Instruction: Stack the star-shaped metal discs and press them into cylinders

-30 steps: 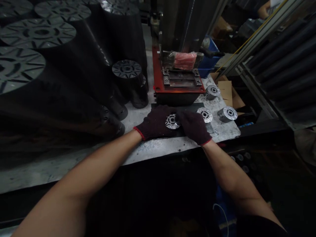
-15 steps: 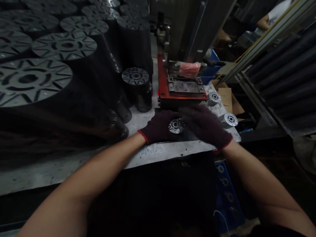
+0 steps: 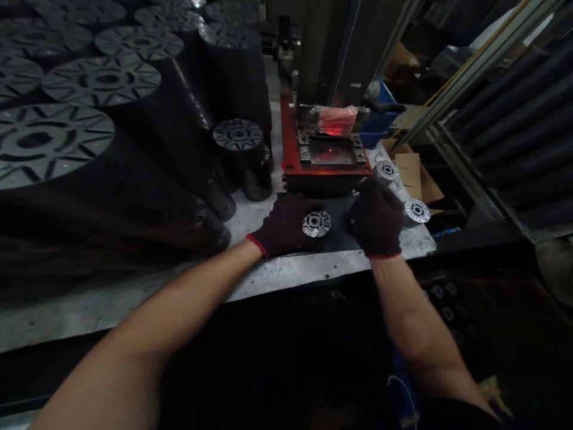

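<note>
My left hand [image 3: 289, 224], in a dark maroon knit glove with a red cuff, is closed around the side of a short rotor core [image 3: 316, 223]. The core's round metal end, with a star of slots, faces up over a dark mat [image 3: 335, 236]. My right hand [image 3: 378, 218], gloved alike, is apart from that core, over the right end of the mat. Its fingers look curled in but are dark and blurred; whatever they hold is hidden. Just to its right stands another short rotor core [image 3: 417, 211], and a third core [image 3: 387, 171] is behind.
Behind the mat is a red-based fixture [image 3: 289, 161] with a red light spot and a pink plastic-wrapped pad [image 3: 335, 121]. Tall dark cylinders [image 3: 105, 80] with slotted ends crowd the left. A blue bin [image 3: 380, 113] and cardboard box [image 3: 408, 170] lie at the right.
My right hand has moved away from the rotor core, rightward, and turned, its fingers curling in. My left hand stays on the core. In the fixture, a red glow shows where a bright metal piece was.
</note>
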### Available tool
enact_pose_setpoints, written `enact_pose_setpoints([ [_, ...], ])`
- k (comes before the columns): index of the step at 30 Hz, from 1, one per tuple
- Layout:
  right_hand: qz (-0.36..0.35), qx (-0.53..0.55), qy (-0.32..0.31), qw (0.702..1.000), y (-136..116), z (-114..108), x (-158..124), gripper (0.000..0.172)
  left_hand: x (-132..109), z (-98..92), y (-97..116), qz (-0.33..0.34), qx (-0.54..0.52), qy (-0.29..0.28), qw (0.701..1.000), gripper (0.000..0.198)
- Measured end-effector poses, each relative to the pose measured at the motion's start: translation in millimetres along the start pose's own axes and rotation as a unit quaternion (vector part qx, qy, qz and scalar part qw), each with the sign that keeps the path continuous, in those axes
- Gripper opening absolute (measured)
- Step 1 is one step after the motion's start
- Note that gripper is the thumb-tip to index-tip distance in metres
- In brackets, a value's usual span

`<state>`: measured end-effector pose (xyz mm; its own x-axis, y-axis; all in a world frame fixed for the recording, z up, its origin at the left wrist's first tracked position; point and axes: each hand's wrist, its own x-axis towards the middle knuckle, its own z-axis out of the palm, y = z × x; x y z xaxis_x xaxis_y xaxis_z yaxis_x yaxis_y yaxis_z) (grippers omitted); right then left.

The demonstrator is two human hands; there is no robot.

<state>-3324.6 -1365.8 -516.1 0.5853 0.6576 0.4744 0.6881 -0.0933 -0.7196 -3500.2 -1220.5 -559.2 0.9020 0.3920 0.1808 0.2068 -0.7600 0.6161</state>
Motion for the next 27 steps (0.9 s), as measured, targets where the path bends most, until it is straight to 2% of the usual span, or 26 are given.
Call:
enact_pose_setpoints([
  [2, 0.061, 0.012, -0.022, 0.998, 3.6, 4.8, -30.2, 0.042, -0.9, -1.0, 0.6, -0.001, -0.021, 0.014, 1.0, 0.092],
  [5, 0.087, 0.039, -0.026, 0.995, 9.4, 17.0, -48.8, 0.043, -2.7, -4.0, 2.9, 0.001, -0.046, 0.021, 0.999, 0.086],
  [8, 0.059, 0.036, -0.054, 0.996, 10.5, 24.7, -47.6, 0.043, -2.2, -5.3, 5.0, 0.004, -0.039, 0.014, 0.999, 0.082],
  [13, -0.019, -0.086, -0.102, 0.991, 9.8, 24.7, -39.1, 0.044, 2.8, -4.3, 7.7, 0.006, -0.012, 0.017, 1.0, 0.08],
  [16, -0.022, -0.12, -0.121, 0.985, 12.8, 24.3, -35.3, 0.044, 4.4, -5.3, 10.5, -0.003, -0.011, 0.01, 1.0, 0.075],
  [19, -0.009, -0.124, -0.136, 0.983, 14.6, 23.2, -31.5, 0.045, 4.1, -5.7, 11.4, 0.002, -0.012, 0.014, 1.0, 0.079],
  [22, -0.062, -0.176, -0.164, 0.969, 10.4, 18.8, -27.9, 0.043, 3.7, -4.4, 9.0, 0.006, -0.026, 0.016, 1.0, 0.077],
  [27, -0.231, -0.215, -0.263, 0.912, -8.3, 6.6, -19.0, 0.035, 6.5, -2.8, 0.1, 0.042, -0.043, 0.025, 0.998, 0.07],
])
